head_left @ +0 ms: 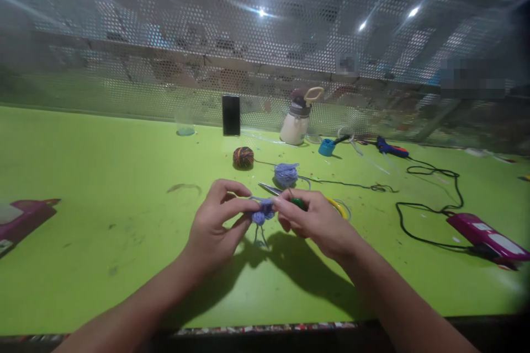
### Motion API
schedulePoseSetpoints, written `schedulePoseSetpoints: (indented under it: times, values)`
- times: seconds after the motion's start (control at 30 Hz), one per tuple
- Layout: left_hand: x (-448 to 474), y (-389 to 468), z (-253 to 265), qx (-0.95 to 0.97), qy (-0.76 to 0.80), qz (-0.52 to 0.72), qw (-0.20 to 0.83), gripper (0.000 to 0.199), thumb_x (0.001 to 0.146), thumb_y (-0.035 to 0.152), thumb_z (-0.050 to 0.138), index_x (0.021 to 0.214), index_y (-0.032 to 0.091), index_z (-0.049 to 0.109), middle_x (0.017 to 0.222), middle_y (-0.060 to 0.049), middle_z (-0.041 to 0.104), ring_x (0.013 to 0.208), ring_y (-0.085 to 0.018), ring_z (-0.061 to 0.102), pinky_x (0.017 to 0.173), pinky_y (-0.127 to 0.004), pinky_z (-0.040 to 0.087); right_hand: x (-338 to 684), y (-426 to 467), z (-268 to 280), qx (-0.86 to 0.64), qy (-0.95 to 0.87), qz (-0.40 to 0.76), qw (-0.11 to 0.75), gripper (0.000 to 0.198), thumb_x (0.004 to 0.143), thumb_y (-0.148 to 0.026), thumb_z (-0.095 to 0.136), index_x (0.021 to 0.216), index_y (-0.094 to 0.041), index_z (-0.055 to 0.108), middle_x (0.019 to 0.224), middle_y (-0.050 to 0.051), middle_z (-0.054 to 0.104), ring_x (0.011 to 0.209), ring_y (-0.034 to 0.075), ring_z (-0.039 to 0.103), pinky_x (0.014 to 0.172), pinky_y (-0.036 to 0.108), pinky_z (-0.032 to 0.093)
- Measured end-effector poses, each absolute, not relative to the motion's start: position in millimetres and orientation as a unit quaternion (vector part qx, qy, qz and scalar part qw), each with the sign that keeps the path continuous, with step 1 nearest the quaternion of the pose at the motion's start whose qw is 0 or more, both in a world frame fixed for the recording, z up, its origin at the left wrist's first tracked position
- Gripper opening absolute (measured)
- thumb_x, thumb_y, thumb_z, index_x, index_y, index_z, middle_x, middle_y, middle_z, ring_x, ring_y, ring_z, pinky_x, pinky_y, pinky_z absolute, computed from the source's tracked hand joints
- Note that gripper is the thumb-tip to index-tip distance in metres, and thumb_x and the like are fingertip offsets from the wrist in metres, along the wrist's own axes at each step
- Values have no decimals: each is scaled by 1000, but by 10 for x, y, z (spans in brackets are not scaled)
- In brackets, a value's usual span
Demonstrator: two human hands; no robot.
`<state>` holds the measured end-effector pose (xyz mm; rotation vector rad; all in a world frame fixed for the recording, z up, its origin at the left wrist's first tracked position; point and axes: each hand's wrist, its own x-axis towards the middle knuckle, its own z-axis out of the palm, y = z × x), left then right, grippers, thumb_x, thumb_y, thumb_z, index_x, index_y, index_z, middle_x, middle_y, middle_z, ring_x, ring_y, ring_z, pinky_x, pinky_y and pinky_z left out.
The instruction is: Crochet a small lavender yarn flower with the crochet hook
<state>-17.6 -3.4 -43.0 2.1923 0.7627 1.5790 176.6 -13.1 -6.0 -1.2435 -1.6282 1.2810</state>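
Observation:
A small purple crochet piece [259, 215] is pinched between the fingertips of my left hand [219, 220], with loose yarn tails hanging below. My right hand [308, 215] is closed around a crochet hook with a green handle [297, 203], most of it hidden by the fingers. The right fingertips meet the piece's right side. Behind my right hand lie scissors with yellow handles [338, 208], partly covered by it. Just beyond the hands, a ball of purple yarn [285, 175] rests on the table, and left of that sits a dark multicoloured yarn ball [243, 158].
On the green table [103, 176] stand a phone [231, 116], a bottle [295, 124] and a blue container [327, 147]. A glue gun [391, 147] lies at back right. A cable runs to a magenta power strip [486, 234]; another magenta object [28, 218] lies left.

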Motion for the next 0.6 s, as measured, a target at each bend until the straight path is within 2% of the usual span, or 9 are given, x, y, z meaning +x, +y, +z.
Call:
schedulePoseSetpoints:
  times: [0.07, 0.13, 0.27, 0.47, 0.6]
  values:
    - [-180, -34, -449, 784, 259, 552, 117, 26, 81, 3, 64, 96, 23, 71, 100, -6, 56, 92, -19, 57, 72, -34, 52, 1734, -139, -148, -450, -565, 590, 361, 50, 87, -60, 56, 63, -16, 56, 49, -4, 48, 38, 5, 27, 38, 22, 16]
    - [-179, -30, -466, 794, 252, 544, 101, 26, 82, 4, 65, 97, 23, 71, 101, -7, 55, 92, -20, 56, 72, -35, 52, 1701, -152, -200, -423, -523, 641, 370, 53, 84, -62, 58, 59, -16, 54, 47, -3, 48, 36, 4, 24, 36, 21, 14]
    - [-173, -9, -485, 790, 253, 545, 121, 28, 81, 3, 66, 98, 24, 71, 93, -4, 54, 85, -18, 55, 67, -32, 51, 1663, -179, -222, -416, -471, 674, 388, 41, 79, -50, 72, 65, -16, 54, 48, -4, 54, 35, 2, 24, 35, 18, 15]
    - [-157, 17, -522, 785, 268, 547, 115, 29, 82, 2, 63, 99, 23, 74, 71, 2, 46, 64, -13, 47, 51, -22, 38, 1686, -183, -251, -395, -427, 715, 387, 37, 80, -47, 72, 69, -15, 57, 53, -2, 61, 33, 1, 28, 35, 17, 26]
    - [-147, 3, -530, 787, 274, 529, 161, 30, 83, 4, 60, 100, 24, 75, 66, 2, 51, 59, -12, 50, 50, -23, 38, 1680, -196, -271, -380, -400, 733, 398, 34, 77, -41, 76, 70, -15, 55, 53, -5, 59, 33, 0, 25, 36, 16, 24]
